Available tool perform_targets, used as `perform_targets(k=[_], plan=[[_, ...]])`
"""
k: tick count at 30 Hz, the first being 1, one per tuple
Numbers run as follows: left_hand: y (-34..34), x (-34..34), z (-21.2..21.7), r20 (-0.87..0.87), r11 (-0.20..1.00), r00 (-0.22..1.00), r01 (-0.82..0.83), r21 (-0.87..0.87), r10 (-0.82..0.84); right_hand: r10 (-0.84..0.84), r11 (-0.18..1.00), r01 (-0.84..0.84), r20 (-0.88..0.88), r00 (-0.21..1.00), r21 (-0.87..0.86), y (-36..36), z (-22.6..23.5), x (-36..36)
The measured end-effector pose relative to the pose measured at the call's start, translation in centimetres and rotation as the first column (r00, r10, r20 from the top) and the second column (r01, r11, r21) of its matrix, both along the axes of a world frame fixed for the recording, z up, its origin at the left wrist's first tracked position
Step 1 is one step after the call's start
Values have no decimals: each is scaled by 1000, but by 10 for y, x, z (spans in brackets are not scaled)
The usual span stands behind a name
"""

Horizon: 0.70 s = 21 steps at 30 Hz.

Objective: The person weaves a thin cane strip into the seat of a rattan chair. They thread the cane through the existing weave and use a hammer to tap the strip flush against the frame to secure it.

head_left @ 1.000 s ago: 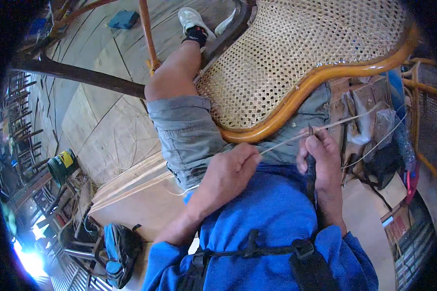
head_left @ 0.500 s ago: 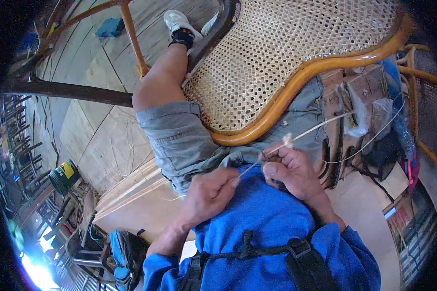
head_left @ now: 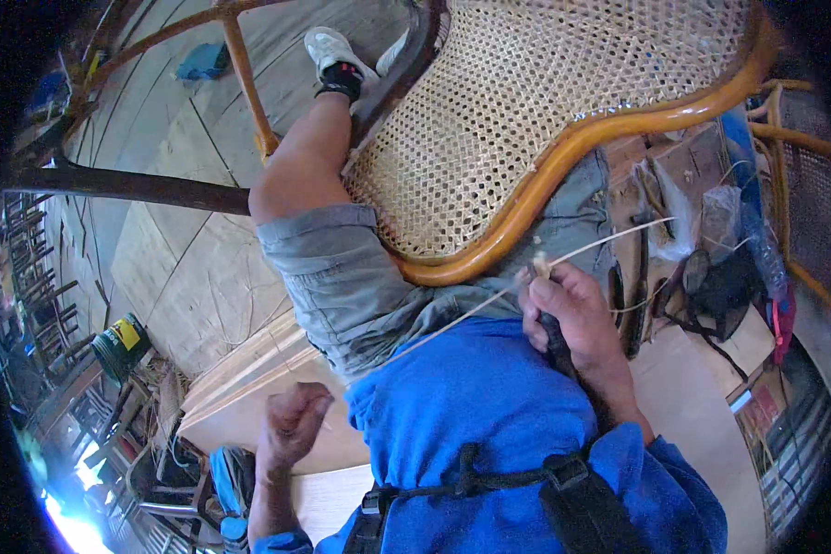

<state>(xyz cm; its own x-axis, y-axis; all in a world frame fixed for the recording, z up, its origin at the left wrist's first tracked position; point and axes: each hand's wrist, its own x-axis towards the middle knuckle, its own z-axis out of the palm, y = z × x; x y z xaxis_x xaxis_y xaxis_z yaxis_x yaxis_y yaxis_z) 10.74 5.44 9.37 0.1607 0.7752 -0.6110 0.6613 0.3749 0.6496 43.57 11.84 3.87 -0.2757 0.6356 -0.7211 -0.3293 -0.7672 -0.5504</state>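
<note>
A long, thin cane strip point(head_left: 443, 330) slants across my lap, its free end sticking out past my right hand. My right hand point(head_left: 572, 309) is closed around a dark-handled tool point(head_left: 556, 343), probably a knife, whose blade I cannot make out. It also pinches the strip, and a pale curl of shaving point(head_left: 540, 265) sits by the fingertips. My left hand point(head_left: 295, 420) is closed at the strip's lower left end; blur partly hides its grip. Beyond both hands, a woven cane panel point(head_left: 489, 129) in a curved, varnished rattan frame point(head_left: 526, 198) rests over my thigh.
Pale boards point(head_left: 249, 369) lie at the left, near a dark green bucket point(head_left: 120, 346). A bench at the right bears dark tools point(head_left: 632, 305), a clear plastic bag point(head_left: 676, 222) and a black pouch point(head_left: 725, 295). A dark pole point(head_left: 129, 186) crosses at the upper left.
My left hand has moved left and down, away from my right hand, with more strip now stretched between them. My right hand has shifted slightly to the right, showing the tool's dark handle.
</note>
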Motion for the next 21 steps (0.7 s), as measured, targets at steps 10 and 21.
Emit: perform_targets(k=[10,21], plan=[[75,116,-28,80,943,972,193,271,-222,86,985,-96,78,993,141,6,8,-6],[50,110,-23,137,954,981,94,283,-137,68,997,-66,-47,997,42,-2,4,-4]])
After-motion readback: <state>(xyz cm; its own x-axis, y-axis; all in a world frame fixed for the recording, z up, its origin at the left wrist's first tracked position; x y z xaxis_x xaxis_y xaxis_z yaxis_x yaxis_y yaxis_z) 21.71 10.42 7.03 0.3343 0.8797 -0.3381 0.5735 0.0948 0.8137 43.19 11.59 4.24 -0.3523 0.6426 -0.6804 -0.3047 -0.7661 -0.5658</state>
